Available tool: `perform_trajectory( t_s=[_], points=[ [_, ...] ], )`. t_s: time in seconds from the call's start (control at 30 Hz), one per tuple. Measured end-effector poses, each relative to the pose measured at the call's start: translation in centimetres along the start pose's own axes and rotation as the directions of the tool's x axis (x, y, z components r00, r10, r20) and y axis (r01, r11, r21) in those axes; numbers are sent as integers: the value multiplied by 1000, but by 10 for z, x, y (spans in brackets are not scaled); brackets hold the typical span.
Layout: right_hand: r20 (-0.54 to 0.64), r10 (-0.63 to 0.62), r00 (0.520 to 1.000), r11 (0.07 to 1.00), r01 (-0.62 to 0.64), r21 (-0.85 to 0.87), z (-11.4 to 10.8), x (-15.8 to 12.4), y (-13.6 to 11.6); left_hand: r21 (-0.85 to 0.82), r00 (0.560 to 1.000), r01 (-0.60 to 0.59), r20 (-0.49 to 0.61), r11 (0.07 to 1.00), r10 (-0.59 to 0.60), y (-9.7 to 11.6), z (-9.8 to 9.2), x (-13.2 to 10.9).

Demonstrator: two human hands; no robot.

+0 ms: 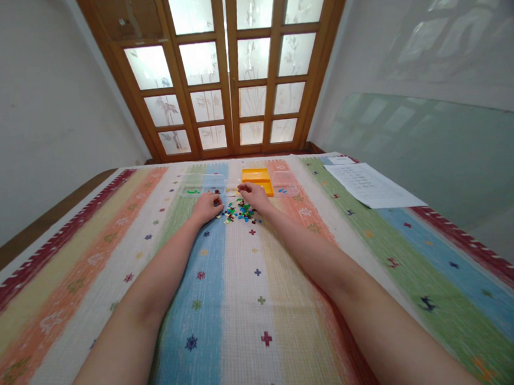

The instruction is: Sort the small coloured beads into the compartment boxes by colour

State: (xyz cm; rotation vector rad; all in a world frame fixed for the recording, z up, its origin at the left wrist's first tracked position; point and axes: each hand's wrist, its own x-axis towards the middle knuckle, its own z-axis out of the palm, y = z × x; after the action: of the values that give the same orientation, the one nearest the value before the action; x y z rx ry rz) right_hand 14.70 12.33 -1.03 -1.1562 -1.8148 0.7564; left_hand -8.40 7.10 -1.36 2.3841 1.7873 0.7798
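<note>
left hand (206,207): fingers curled at pile edge, hold unclear
right hand (253,195): pinched, contents too small to tell
pile of colored bits (239,212): one
clear trays (203,184): about three
orange tray (257,179): one
paper sheet (370,185): one

Both hands, left hand (206,207) and right hand (253,195), at small coloured pieces (239,211) on striped cloth (247,288).

Matt woven cloth (255,287), glossy orange plastic tray (256,179), wooden door frame (231,99).
</note>
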Motion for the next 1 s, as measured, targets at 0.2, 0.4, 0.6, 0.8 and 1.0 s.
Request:
perform_trajectory(
  t_s=[0.2, 0.4, 0.6, 0.8, 1.0],
  points=[
    [35, 10, 999, 997, -13, 82, 8, 7, 15, -38, 999, -28, 23, 999, 28, -1, 0, 0],
    [51, 78, 996, 986, -85, 142, 7, 9, 17, -58, 999, -36, 28, 998, 38, 1, -1, 0],
    [30, 82, 996, 984, -85, 157, 3, 8, 12, -183, 1000, 25, -13, 983, -28, 6, 0, -1],
    [15, 21, 1000, 990, -23, 136, 1, 5, 11, -361, 997, 53, -33, 931, -70, 12, 0, 1],
    [70, -36, 997, 990, 26, 137, 2, 0, 10, -552, 992, 65, -54, 831, -113, 17, 9, 8]
  ],
)
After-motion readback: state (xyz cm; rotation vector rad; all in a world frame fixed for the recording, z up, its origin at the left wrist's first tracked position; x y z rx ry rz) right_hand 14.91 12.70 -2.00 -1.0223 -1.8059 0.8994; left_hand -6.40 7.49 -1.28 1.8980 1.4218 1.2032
